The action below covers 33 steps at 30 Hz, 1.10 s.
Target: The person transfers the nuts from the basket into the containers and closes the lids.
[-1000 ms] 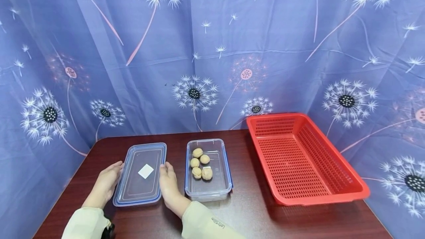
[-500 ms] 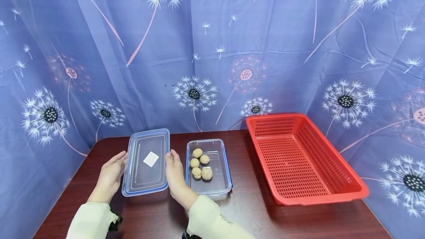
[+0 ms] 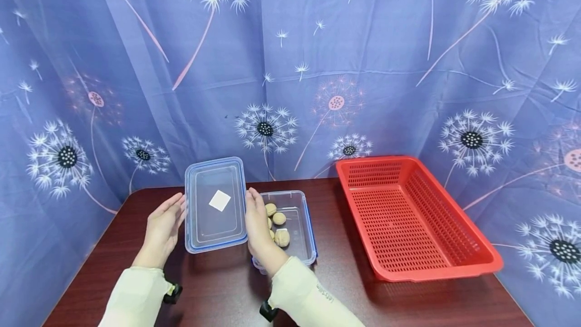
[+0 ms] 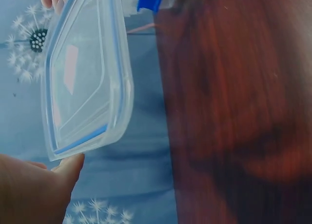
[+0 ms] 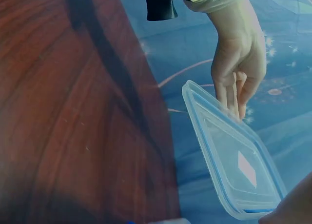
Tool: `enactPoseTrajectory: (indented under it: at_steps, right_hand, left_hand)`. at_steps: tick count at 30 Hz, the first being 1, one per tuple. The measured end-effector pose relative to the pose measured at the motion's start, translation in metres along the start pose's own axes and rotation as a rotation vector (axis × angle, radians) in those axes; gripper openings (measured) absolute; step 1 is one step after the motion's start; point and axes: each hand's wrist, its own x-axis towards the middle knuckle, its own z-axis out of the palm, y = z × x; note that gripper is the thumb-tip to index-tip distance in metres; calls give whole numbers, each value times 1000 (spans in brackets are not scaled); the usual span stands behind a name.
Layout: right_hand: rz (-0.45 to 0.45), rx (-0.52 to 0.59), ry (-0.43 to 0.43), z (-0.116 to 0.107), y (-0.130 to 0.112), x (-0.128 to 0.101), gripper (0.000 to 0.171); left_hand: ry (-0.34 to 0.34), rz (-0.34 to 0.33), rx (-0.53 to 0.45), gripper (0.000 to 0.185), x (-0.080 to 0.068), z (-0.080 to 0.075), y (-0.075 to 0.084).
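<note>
Two hands hold one clear lid (image 3: 215, 205) raised off the surface (image 3: 218, 291), just left of the one open container (image 3: 295, 231): left hand (image 3: 163, 228) flat on its left edge, right hand (image 3: 258, 226) on its right edge, fingers straight. Four walnuts (image 3: 279, 218) visible in the container; the right hand may hide more. One red basket (image 3: 408, 216) stands right of the container. Only the head view shows the walnuts and basket; wrist views show the lid's underside.

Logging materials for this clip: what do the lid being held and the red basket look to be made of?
Lid: clear, glossy plastic by its look, see-through with a blue rim and a white label. Red basket: likely moulded plastic, uniform colour and perforated mesh walls, slight sheen.
</note>
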Motion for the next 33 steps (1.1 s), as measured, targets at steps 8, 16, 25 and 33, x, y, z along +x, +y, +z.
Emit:
enactPoseTrajectory:
  at_steps: [8,16,25,33]
  right_hand:
    - [-65,57,36,-17,-7,9,43]
    - [-96,147,95,-31,-12,17,39]
    - [-138,194,169,-40,-29,23,34]
    - [-138,278,264,-50,-33,29,23]
  left_hand:
    - [9,30,-69,48,1,21,-5]
    - [7,33,-102,45,1,42,-10]
    - [18,82,-172,16,-5,69,-5]
    - [-26,142,-219,26,-11,86,-6]
